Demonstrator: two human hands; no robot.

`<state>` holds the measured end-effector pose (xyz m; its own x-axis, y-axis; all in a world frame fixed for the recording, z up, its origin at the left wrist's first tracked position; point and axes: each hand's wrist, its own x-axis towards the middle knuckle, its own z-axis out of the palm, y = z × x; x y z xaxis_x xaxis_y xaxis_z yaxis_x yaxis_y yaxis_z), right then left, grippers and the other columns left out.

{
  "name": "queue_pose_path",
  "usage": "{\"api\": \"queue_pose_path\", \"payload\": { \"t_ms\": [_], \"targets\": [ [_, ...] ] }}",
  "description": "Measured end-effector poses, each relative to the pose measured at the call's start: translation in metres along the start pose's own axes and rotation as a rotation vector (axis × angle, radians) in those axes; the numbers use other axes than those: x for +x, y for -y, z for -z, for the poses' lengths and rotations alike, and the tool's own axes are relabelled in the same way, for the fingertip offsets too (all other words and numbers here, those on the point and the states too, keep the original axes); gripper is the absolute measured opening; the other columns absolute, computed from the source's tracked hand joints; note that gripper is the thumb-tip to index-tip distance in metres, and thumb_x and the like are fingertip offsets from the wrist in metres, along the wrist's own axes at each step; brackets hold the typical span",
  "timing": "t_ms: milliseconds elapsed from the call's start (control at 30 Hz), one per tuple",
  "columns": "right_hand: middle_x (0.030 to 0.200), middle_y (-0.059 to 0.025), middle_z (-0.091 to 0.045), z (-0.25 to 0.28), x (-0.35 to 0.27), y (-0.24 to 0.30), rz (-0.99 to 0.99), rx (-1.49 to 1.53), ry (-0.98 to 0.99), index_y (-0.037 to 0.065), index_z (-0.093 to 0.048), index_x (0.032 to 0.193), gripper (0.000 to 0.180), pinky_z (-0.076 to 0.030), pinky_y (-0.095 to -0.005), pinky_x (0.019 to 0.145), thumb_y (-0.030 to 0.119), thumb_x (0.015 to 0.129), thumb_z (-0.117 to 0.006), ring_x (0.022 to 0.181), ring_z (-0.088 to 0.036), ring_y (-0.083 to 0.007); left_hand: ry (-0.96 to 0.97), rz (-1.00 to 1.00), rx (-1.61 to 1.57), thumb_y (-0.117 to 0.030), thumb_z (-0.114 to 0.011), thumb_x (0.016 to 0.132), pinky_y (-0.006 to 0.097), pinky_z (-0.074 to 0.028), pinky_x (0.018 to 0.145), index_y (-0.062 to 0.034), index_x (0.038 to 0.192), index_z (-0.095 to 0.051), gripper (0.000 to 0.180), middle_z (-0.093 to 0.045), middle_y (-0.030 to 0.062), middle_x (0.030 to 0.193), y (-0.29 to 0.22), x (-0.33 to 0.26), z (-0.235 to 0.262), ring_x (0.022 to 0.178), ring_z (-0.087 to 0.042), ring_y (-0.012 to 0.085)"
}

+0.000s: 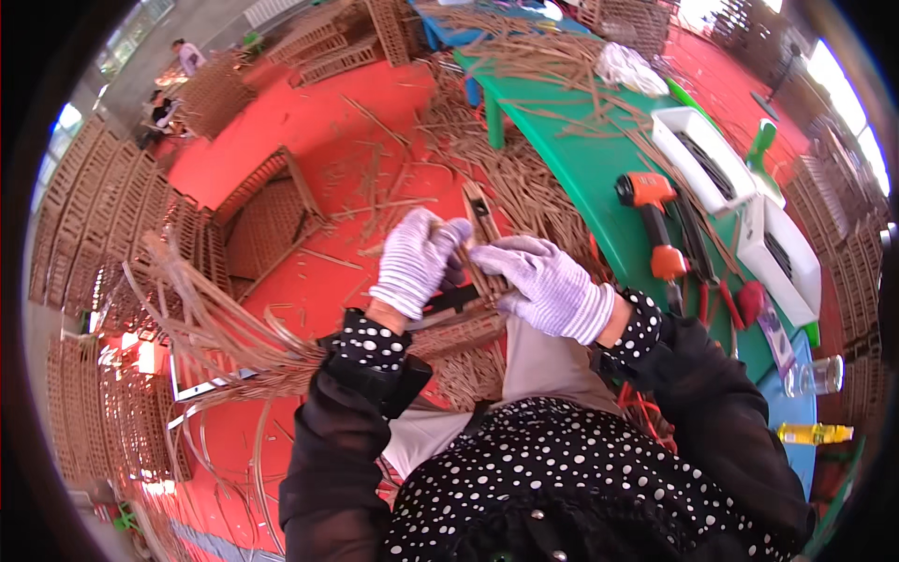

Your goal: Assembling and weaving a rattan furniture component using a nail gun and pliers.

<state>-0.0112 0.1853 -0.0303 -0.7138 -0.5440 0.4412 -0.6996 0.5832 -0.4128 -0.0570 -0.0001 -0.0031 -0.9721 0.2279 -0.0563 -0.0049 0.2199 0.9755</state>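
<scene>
Right grip pinching brown strips; left grip curled beside, contents hidden.

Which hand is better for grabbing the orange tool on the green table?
Probably the right hand. The orange tool lies over on the right, on the green table, and the left hand is farther away.

We can read no words, numbers or signs here; on the yellow bottle at the right, any print is too small for us to tell; on the orange-and-black power tool, we can make out no lettering.
</scene>
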Motion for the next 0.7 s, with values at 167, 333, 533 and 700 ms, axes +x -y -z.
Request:
{"api": "queue_pose_path", "payload": {
  "t_ms": [167, 333, 533, 700],
  "targets": [
    [0.107, -0.0134, -0.053, -0.013, -0.001, -0.003, 0.063, -0.044, -0.071, 0.009, -0.047, 0.119, 0.057, -0.044, -0.0399, 0.086, 0.016, 0.067, -0.069, 0.102, -0.051, -0.0305, 0.012, 0.018, -0.077, -0.024, -0.06, 0.086, 0.028, -0.046, 0.037, -0.0031, 0.076, -0.045, 0.027, -0.053, 0.0067, 0.055, 0.007, 0.007, -0.001, 0.042, -0.054, 0.0146],
    [0.097, -0.0118, -0.056, -0.016, -0.003, 0.009, 0.089, 0.009, -0.153, 0.007, -0.053, 0.107, 0.046, -0.047, -0.0394, 0.079, 0.018, 0.065, -0.069, 0.092, -0.054, -0.0296, -0.022, 0.016, -0.124, -0.023, -0.061, 0.085, 0.025, -0.042, 0.039, -0.0032, 0.076, -0.05, 0.025, -0.052, 0.004, 0.054, 0.001, 0.003, -0.015, 0.042, -0.05, 0.0113],
    [0.095, -0.01, -0.055, -0.027, -0.002, 0.007, 0.152, -0.2, -0.233, 0.005, -0.053, 0.105, 0.042, -0.045, -0.0397, 0.085, 0.017, 0.067, -0.068, 0.096, -0.053, -0.0279, -0.041, 0.169, -0.153, -0.025, -0.061, 0.085, 0.024, -0.04, 0.047, -0.0054, 0.07, -0.054, 0.025, -0.053, 0.0012, 0.057, 0.004, 0.01, -0.012, 0.049, -0.049, 0.0093],
    [0.089, -0.0055, -0.052, -0.014, 0.001, 0.016, 0.103, -0.338, -0.237, 0.011, -0.057, 0.1, 0.038, -0.04, -0.0419, 0.089, 0.018, 0.064, -0.064, 0.097, -0.049, -0.0266, 0.003, 0.134, 0.159, -0.034, -0.054, 0.087, 0.032, -0.045, 0.054, -0.0003, 0.074, -0.057, 0.036, -0.054, 0.0099, 0.059, 0.002, 0.013, -0.014, 0.055, -0.056, 0.0185]
  ]
}}
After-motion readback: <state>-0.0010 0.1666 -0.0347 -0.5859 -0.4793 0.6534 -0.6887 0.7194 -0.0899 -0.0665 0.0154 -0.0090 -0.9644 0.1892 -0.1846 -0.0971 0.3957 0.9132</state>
